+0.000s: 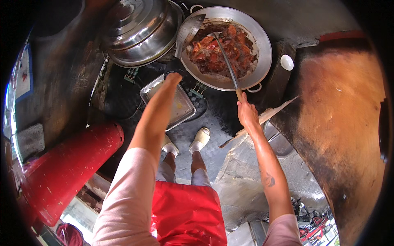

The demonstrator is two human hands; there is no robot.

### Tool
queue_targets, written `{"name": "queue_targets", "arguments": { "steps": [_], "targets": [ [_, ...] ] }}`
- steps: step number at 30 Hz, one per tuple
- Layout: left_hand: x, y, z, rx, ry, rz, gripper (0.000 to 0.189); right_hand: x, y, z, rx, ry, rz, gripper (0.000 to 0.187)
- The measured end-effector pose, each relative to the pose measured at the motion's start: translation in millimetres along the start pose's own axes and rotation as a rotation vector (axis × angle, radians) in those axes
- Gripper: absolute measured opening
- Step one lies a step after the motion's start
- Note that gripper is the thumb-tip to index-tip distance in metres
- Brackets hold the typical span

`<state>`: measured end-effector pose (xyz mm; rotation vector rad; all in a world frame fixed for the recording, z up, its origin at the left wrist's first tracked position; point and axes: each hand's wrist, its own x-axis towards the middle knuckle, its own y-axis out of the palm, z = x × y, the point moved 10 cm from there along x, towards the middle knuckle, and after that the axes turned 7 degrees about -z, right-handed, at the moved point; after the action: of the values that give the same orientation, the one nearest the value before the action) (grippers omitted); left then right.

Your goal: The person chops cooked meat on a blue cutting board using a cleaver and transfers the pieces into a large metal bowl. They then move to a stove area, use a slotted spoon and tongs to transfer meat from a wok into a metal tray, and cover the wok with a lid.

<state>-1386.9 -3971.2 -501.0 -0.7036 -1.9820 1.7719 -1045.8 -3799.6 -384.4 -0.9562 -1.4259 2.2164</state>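
My right hand [247, 113] grips the wooden end of a long metal-shafted cooking tool [227, 60]. Its head dips into the reddish-brown pieces of food [226, 50] frothing in dark liquid inside a large two-handled metal wok [263, 46]. On the other side, my left hand [174, 68] is mostly hidden by a black covering, perhaps a glove or cloth. It holds a perforated metal skimmer [190, 29], whose scoop lies over the wok's left rim. Below my left forearm is a rectangular metal tray [181, 107] with a little yellowish residue.
A large lidded steel pot [141, 33] stands left of the wok. A white bowl [287, 62] rests on a ledge to the right. Gas burner fittings [198, 89] show beneath. A red cylinder-like object [74, 169] leans at left; a split wooden plank [264, 118] juts out at right.
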Motion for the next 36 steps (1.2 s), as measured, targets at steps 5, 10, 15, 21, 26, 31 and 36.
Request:
{"name": "queue_targets", "arguments": {
  "steps": [5, 10, 15, 21, 26, 31, 36],
  "targets": [
    [-22.6, 148.3, -2.0, -0.046, -0.114, 0.225, 0.035, -8.8, -2.0, -8.5, 0.080, 0.069, 0.019, 0.056],
    [-29.1, 156.7, -57.7, 0.195, 0.223, 0.042, 0.033, -7.7, 14.1, -4.7, 0.511, 0.247, -0.013, 0.052],
    [-13.1, 95.4, -92.7, 0.296, 0.471, -0.014, 0.021, -8.5, 25.6, 8.7, 0.634, 0.304, -0.044, 0.052],
    [35.1, 119.6, -62.6, 0.302, 0.705, 0.056, 0.009, -9.4, 2.7, 12.4, 0.762, 0.414, 0.003, 0.053],
    [53.1, 166.5, -43.3, 0.430, 0.670, 0.034, 0.005, 10.4, -35.6, -0.6, 0.901, 0.523, 0.001, 0.051],
    [32.8, 151.8, -48.8, 0.204, 0.475, 0.216, 0.007, 50.5, -71.7, -31.8, 0.419, 0.458, -0.117, 0.045],
    [-0.2, 116.5, -94.7, 0.391, 0.578, 0.088, 0.003, 64.0, -48.5, -49.7, 0.301, 0.486, -0.029, 0.047]
  ]
}}
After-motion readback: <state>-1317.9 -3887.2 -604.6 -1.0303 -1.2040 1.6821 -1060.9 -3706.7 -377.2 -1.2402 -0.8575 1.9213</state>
